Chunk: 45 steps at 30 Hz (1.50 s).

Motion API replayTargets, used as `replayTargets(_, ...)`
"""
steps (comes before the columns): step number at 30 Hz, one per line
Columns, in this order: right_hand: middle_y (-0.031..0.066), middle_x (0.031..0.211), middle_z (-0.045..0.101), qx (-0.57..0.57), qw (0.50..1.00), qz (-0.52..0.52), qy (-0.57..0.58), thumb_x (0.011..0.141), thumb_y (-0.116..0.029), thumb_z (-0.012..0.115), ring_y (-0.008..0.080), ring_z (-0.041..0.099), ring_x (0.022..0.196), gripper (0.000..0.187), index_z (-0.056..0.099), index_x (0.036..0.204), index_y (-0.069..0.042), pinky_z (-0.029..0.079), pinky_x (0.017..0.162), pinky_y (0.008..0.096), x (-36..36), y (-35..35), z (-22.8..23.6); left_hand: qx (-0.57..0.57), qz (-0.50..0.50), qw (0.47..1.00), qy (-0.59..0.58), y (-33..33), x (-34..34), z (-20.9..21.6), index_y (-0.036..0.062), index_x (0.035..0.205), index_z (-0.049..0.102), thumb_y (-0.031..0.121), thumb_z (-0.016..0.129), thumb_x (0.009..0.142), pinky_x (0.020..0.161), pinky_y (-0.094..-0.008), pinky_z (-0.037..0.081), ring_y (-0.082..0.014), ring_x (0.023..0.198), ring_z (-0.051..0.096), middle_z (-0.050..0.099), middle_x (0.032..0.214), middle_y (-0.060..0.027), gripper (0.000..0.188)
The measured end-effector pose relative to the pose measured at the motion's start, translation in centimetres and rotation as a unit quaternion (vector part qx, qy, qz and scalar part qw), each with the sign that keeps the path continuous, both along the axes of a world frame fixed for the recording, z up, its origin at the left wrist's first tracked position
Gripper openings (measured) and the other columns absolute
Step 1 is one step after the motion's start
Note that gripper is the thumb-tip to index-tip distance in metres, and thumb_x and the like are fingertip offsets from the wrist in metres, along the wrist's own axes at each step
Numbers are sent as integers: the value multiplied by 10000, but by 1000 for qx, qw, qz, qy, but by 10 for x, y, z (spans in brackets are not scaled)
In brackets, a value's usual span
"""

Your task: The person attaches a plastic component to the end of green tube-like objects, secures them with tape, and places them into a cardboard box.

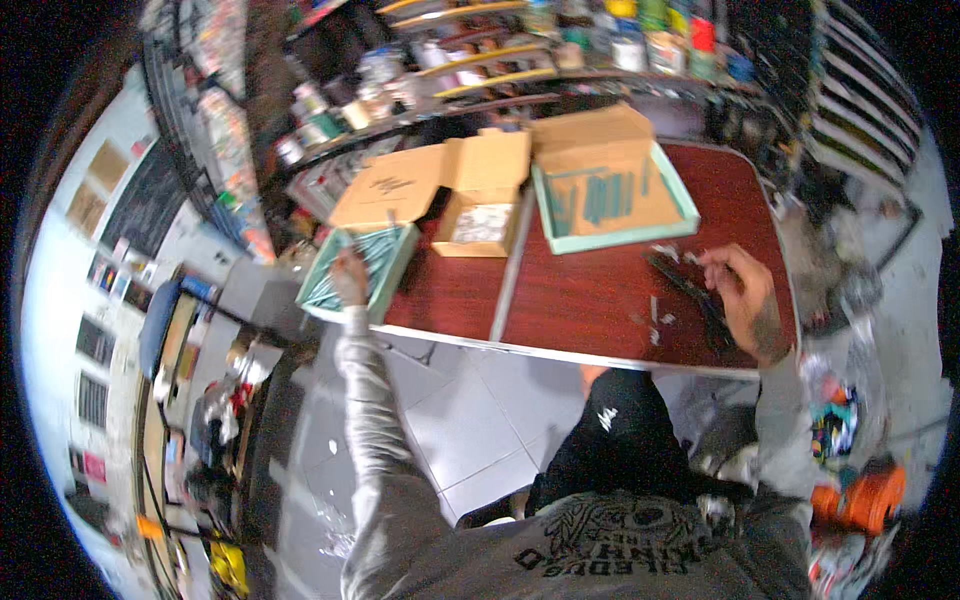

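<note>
My left hand (349, 277) reaches into an open light-green box (392, 282) at the table's left, among many thin green strips (376, 246). Its fingers are smeared, so their grip does not show. Over the table's right side, my right hand (748, 300) has its fingers curled, thumb and forefinger close together at a small pale bit too blurred to name. Just beside and below it lies a long black tool (684, 278), partly covered by the hand. A second light-green box (622, 240) holds several green strips (606, 197) standing or lying side by side.
Between the green boxes, an open brown cardboard box (477, 248) contains small white pieces (484, 222). Little pale scraps (656, 312) lie on the dark red table (580, 310). Shelves with jars and cans (628, 52) rise behind. An orange object (872, 500) stands on the right floor.
</note>
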State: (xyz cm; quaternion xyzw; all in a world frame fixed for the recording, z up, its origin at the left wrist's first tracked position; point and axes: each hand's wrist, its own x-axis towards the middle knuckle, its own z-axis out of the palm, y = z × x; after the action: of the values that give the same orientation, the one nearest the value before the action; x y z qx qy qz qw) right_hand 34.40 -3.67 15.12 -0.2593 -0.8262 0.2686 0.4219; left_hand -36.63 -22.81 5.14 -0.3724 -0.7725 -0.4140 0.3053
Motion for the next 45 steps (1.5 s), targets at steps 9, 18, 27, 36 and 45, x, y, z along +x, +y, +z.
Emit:
replayTargets(9,95,879,694,-90,990,-106,-23,1048,-248,453,206,684,857,243,570,1115,-46,524,792,338,107,65,-81,-385,86,919,14,24,-48,-88,84,1123,708,391,661,878,838,-476,526,-386,980,666,701,1098,-182,395)
replayTargets(18,103,1061,684,59,971,-196,-120,892,8,609,277,652,1028,114,612,995,-41,504,838,365,93,93,-129,-74,-280,952,-100,63,184,-21,19,1217,649,163,569,952,914,-409,505,-326,1065,637,671,1177,-183,312)
replayTargets(27,73,1106,638,88,957,-210,-180,848,-128,677,316,547,1135,88,661,934,-132,424,993,462,90,114,-153,-219,-375,893,-115,136,445,-12,20,1155,683,290,745,875,845,-392,490,-284,932,654,689,1005,-139,394)
replayTargets(36,97,1176,634,84,951,-252,-156,867,-131,689,309,587,1125,218,693,1085,-130,436,1033,438,93,94,-122,-194,-402,883,-143,156,476,-30,36,976,715,182,742,873,801,-376,527,-269,843,682,714,948,-125,181)
replayTargets(45,117,1003,705,-355,930,42,-88,925,-149,675,220,683,962,212,659,1110,-46,536,795,336,77,-49,-62,-107,-511,773,-359,93,596,8,64,991,739,18,774,782,707,-313,523,-207,784,676,723,925,-90,216)
